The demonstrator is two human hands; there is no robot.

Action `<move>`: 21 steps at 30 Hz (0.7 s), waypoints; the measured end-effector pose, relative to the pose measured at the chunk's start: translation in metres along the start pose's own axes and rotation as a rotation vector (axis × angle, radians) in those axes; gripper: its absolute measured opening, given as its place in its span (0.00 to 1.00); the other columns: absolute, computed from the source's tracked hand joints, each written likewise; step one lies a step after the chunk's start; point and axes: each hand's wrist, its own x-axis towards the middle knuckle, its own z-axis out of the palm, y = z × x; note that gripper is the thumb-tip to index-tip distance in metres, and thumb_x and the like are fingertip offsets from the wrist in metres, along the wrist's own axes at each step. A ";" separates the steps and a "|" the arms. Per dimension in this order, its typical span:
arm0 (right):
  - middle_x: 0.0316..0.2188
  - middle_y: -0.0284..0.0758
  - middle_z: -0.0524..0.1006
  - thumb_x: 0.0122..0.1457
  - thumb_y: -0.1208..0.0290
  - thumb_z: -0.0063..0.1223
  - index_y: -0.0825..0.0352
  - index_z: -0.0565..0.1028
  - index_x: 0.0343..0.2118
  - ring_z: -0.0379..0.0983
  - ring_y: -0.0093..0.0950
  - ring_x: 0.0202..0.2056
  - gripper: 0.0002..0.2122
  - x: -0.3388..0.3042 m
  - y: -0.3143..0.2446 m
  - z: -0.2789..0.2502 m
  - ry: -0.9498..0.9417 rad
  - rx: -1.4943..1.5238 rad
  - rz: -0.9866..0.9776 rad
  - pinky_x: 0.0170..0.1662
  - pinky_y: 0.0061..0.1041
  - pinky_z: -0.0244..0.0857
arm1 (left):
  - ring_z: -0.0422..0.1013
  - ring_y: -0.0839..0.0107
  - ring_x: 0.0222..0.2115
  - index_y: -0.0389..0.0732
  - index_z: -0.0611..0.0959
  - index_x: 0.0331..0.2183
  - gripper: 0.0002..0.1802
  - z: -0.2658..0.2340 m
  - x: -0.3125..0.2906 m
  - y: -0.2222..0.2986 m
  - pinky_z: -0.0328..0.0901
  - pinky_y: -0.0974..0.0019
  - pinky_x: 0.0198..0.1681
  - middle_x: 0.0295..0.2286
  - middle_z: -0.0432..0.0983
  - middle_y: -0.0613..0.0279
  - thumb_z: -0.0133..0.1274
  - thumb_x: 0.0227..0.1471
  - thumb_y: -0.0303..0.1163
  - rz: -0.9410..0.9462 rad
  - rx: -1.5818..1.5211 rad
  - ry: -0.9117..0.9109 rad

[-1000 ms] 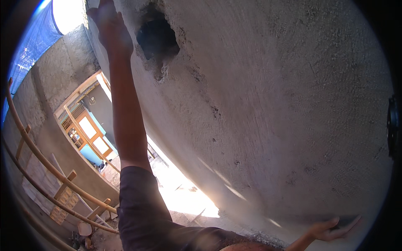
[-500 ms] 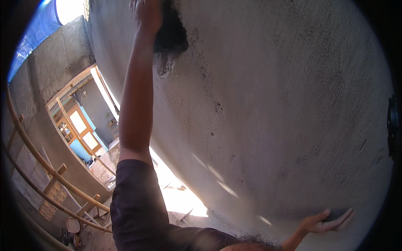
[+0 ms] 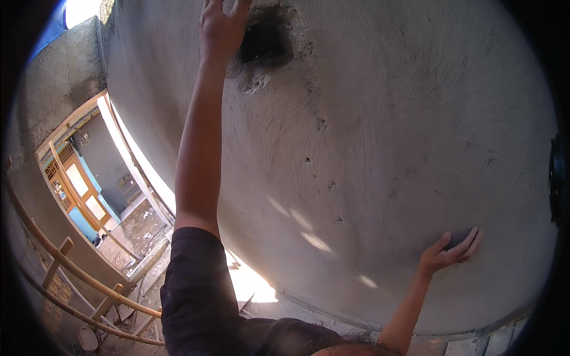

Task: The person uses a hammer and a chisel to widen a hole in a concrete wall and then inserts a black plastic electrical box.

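Note:
A large grey plastered wall [image 3: 380, 130] fills most of the head view. My left hand [image 3: 221, 29] is raised high at the upper edge, beside a dark rough-edged hole [image 3: 266, 43] in that wall. Its thumb stands apart from the fingers, whose tips are cut off by the frame. At the lower right, my right hand [image 3: 448, 254] is at the wall with thumb and fingers spread. A dark patch, which looks like shadow, lies between thumb and fingers. I see no tool in either hand.
Curved bamboo poles [image 3: 77, 270] with wooden crosspieces stand at the lower left. Beyond them, a doorway opening [image 3: 113, 178] shows a wooden door [image 3: 80, 184] and littered ground. A blue tarp [image 3: 50, 32] hangs at the upper left. Boards lie below the wall at the lower right.
My right hand has moved up and slightly left along the wall. In the picture, my left hand and the hole sit lower and farther right, as the view has shifted.

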 end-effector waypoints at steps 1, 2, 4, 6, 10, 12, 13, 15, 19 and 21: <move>0.65 0.43 0.64 0.71 0.46 0.41 0.66 0.66 0.65 0.60 0.41 0.66 0.30 0.000 0.009 -0.001 -0.013 -0.022 -0.024 0.64 0.45 0.52 | 0.64 0.55 0.62 0.48 0.72 0.63 0.48 0.000 -0.016 0.004 0.63 0.51 0.64 0.60 0.68 0.53 0.60 0.50 0.68 0.031 -0.010 -0.010; 0.65 0.44 0.64 0.71 0.46 0.40 0.66 0.66 0.65 0.60 0.41 0.65 0.30 0.003 0.016 -0.004 -0.026 -0.037 -0.047 0.64 0.45 0.53 | 0.64 0.56 0.62 0.48 0.72 0.63 0.48 -0.004 -0.034 0.008 0.63 0.51 0.64 0.60 0.68 0.53 0.60 0.50 0.69 0.056 0.002 -0.019; 0.64 0.44 0.65 0.72 0.48 0.41 0.67 0.67 0.64 0.61 0.42 0.64 0.29 0.009 0.028 -0.019 -0.114 -0.037 -0.118 0.64 0.45 0.54 | 0.66 0.56 0.60 0.48 0.74 0.61 0.50 -0.007 -0.064 0.006 0.65 0.52 0.62 0.58 0.69 0.55 0.68 0.42 0.65 0.119 0.110 -0.021; 0.63 0.45 0.66 0.72 0.50 0.42 0.68 0.67 0.64 0.62 0.43 0.64 0.27 0.011 0.038 -0.036 -0.198 -0.013 -0.125 0.64 0.45 0.55 | 0.67 0.56 0.59 0.47 0.74 0.61 0.51 -0.005 -0.076 -0.001 0.66 0.52 0.62 0.57 0.70 0.55 0.72 0.40 0.60 0.165 0.157 -0.040; 0.63 0.47 0.65 0.71 0.56 0.46 0.69 0.67 0.63 0.60 0.46 0.64 0.25 -0.015 0.065 -0.083 -0.393 0.029 0.081 0.65 0.47 0.54 | 0.67 0.56 0.58 0.49 0.74 0.60 0.47 0.005 -0.080 -0.019 0.65 0.52 0.62 0.56 0.71 0.57 0.73 0.41 0.54 0.189 0.160 -0.102; 0.62 0.48 0.66 0.70 0.59 0.48 0.70 0.67 0.62 0.61 0.47 0.63 0.24 -0.048 0.082 -0.113 -0.474 -0.034 0.167 0.65 0.45 0.55 | 0.68 0.58 0.58 0.51 0.75 0.60 0.45 0.007 -0.075 -0.022 0.65 0.53 0.63 0.56 0.72 0.59 0.73 0.41 0.52 0.183 0.173 -0.108; 0.60 0.48 0.66 0.70 0.60 0.49 0.70 0.67 0.62 0.62 0.47 0.62 0.23 -0.071 0.088 -0.132 -0.529 -0.064 0.228 0.64 0.44 0.56 | 0.68 0.58 0.58 0.52 0.75 0.60 0.45 0.009 -0.074 -0.020 0.65 0.53 0.63 0.55 0.73 0.60 0.73 0.42 0.50 0.176 0.177 -0.110; 0.58 0.49 0.68 0.69 0.63 0.49 0.71 0.68 0.61 0.63 0.48 0.60 0.22 -0.117 0.096 -0.173 -0.651 -0.100 0.406 0.62 0.43 0.58 | 0.69 0.59 0.57 0.52 0.75 0.59 0.44 0.013 -0.073 -0.015 0.65 0.54 0.63 0.54 0.74 0.61 0.73 0.42 0.47 0.159 0.169 -0.096; 0.62 0.57 0.63 0.66 0.59 0.53 0.74 0.66 0.61 0.58 0.53 0.63 0.27 -0.210 0.106 -0.269 -1.022 -0.162 0.682 0.65 0.44 0.55 | 0.69 0.60 0.57 0.51 0.75 0.58 0.43 0.024 -0.083 -0.022 0.67 0.56 0.62 0.53 0.75 0.62 0.74 0.40 0.44 0.148 0.157 -0.060; 0.45 0.51 0.75 0.65 0.64 0.53 0.70 0.73 0.57 0.71 0.49 0.49 0.21 -0.265 0.101 -0.307 -0.707 -0.293 0.445 0.55 0.46 0.64 | 0.70 0.60 0.56 0.51 0.76 0.58 0.43 0.028 -0.082 -0.021 0.68 0.56 0.62 0.53 0.76 0.63 0.74 0.40 0.43 0.140 0.158 -0.032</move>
